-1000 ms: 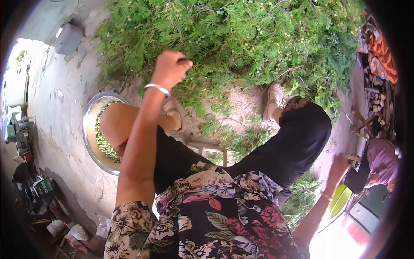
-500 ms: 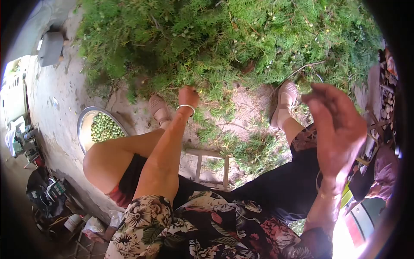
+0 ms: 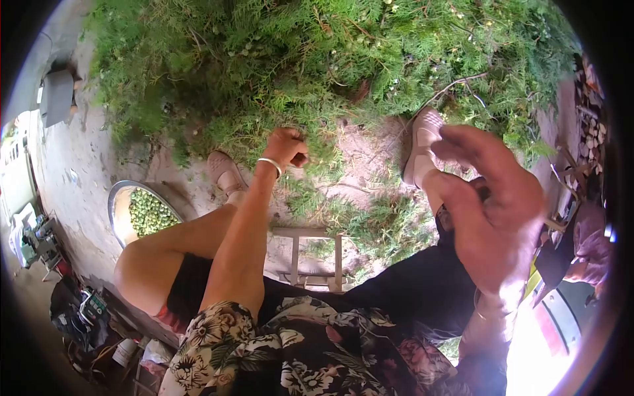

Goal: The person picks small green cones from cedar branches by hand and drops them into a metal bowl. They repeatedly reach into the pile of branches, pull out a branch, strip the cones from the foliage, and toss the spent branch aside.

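My left hand (image 3: 286, 146), with a pale bangle on its wrist, is over the ground near the left shoe (image 3: 225, 170). Its fingers are curled closed, and what they hold, if anything, is hidden. My right hand (image 3: 494, 208) is raised in front of the right knee, close to the camera. Its thumb and fingers stand apart with nothing visible between them. Beyond both hands lies a large heap of green conifer branches (image 3: 264, 66), some bearing small pale cones or fruits. A metal basin (image 3: 121, 212) holding many small green fruits or cones (image 3: 149, 212) stands beside my left leg.
Loose sprigs (image 3: 370, 228) litter the ground between the feet, in front of a wooden frame (image 3: 310, 232). A grey box-like object (image 3: 58, 98) is at the far left. Assorted clutter, including a black bag (image 3: 69, 307), lines the left side; stacked wood (image 3: 591, 125) is at right.
My right hand has moved left and down in view, its thumb and fingers now wider apart. My left hand has turned slightly, fingers still curled. The whole view has shifted a little.
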A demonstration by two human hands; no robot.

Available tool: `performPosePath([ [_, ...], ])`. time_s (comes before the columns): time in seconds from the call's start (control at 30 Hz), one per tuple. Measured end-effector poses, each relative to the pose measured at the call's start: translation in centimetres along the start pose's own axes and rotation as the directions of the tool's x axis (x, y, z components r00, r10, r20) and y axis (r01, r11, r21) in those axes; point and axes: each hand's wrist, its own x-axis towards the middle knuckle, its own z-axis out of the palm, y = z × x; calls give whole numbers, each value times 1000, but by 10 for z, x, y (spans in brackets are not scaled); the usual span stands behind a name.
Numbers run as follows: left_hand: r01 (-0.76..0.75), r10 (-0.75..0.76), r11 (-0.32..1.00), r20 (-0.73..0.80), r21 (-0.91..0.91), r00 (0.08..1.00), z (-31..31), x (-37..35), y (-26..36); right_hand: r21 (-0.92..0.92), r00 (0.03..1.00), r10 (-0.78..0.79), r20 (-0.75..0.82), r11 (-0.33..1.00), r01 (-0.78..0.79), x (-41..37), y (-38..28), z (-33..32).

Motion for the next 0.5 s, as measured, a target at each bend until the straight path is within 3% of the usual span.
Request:
performPosePath([
  [0.07, -61, 108, 961, 161, -271, 981, 5, -32, 37, -5, 999, -39, 21, 999, 40, 1, 6, 4],
  [0.13, -106, 203, 921, 231, -375, 951, 13, -61, 71, -177, 991, -84, 101, 979, 101, 3, 5, 8],
  [0.2, -139, 303, 869, 288, -474, 909, 22, -90, 99, -198, 987, -58, 152, 976, 88, 6, 8, 7],
  [0.27, -191, 475, 770, 347, -609, 809, 32, -119, 122, -270, 954, -85, 287, 948, 166, 8, 12, 6],
  [0.5, -376, 622, 669, 206, -641, 756, 46, -189, 159, -205, 895, 7, 446, 974, 95, 13, 6, 5],
])
